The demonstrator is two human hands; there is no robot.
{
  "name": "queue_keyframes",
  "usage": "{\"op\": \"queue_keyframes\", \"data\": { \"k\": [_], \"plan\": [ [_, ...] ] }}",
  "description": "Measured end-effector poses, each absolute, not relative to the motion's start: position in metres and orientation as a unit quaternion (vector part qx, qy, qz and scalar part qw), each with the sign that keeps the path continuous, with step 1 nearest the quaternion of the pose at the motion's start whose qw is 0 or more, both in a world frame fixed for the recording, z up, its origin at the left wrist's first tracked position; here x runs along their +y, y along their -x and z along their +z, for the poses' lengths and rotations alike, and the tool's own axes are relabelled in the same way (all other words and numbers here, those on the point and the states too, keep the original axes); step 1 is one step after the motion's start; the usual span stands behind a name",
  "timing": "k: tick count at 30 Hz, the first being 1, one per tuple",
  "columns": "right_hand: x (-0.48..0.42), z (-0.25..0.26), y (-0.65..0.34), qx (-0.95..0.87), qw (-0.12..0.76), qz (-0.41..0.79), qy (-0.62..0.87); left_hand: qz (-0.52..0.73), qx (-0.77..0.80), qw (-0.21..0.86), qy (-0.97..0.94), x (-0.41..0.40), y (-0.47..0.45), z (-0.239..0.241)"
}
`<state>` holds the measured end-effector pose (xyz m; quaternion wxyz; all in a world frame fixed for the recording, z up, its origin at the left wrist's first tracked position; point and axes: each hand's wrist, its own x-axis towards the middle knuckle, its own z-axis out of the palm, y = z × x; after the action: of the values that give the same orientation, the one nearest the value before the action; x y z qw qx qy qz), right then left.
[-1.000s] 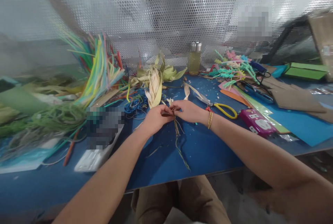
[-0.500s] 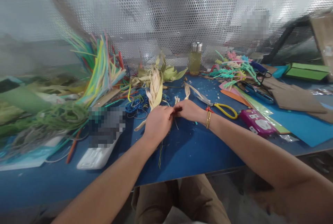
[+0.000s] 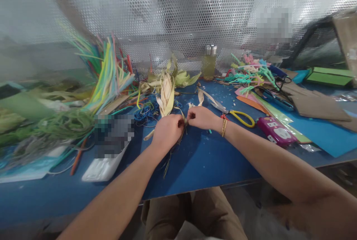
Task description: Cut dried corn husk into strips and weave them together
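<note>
My left hand [image 3: 169, 130] is closed around the lower part of a bundle of dry corn husks [image 3: 166, 97], whose pale, folded leaves stick out beyond my knuckles. Thin, ragged ends [image 3: 166, 167] trail below this hand toward the table edge. My right hand [image 3: 203, 117], with a gold bracelet on its wrist, pinches at a thin husk strip [image 3: 183, 115] that curves up between the two hands. The fingertips partly hide that strip. Just beyond the right hand lies a loose piece of husk [image 3: 200, 97]. Scissors with yellow handles [image 3: 242, 118] rest to its right.
Blue cord [image 3: 146, 110] lies tangled left of the bundle, near a white device [image 3: 102, 169]. More husks [image 3: 184, 78] and a lidded bottle [image 3: 209, 63] stand behind. Rightward are a purple case [image 3: 276, 131], pipe-cleaner shapes [image 3: 251, 76] and cardboard [image 3: 318, 104]. Colourful strips [image 3: 104, 76] rise at left.
My hands have drawn slightly apart, opening a small gap with the husk strip showing in it. The trailing ends below my left hand have swung left. The bundle stays in place.
</note>
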<state>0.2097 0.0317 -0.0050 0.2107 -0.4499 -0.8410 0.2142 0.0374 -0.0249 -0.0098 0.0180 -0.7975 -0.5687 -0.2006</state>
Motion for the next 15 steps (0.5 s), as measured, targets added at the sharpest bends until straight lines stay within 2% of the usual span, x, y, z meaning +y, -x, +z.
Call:
{"op": "queue_keyframes", "data": {
  "k": [4, 10, 15],
  "plan": [
    [0.0345, 0.0017, -0.2166, -0.843, 0.245, 0.184, 0.443, -0.205, -0.571, 0.005, 0.795, -0.0235, -0.0368, -0.0114],
    [0.0328, -0.0022, -0.2099, -0.868, 0.2, 0.193, 0.411, -0.218, -0.572, -0.002, 0.791, -0.0245, -0.0373, -0.0102],
    [0.0302, 0.001, -0.2083, -0.822, 0.207, 0.299, 0.439, -0.216, -0.58, -0.015, 0.786, -0.0252, -0.038, -0.0078]
  ]
}}
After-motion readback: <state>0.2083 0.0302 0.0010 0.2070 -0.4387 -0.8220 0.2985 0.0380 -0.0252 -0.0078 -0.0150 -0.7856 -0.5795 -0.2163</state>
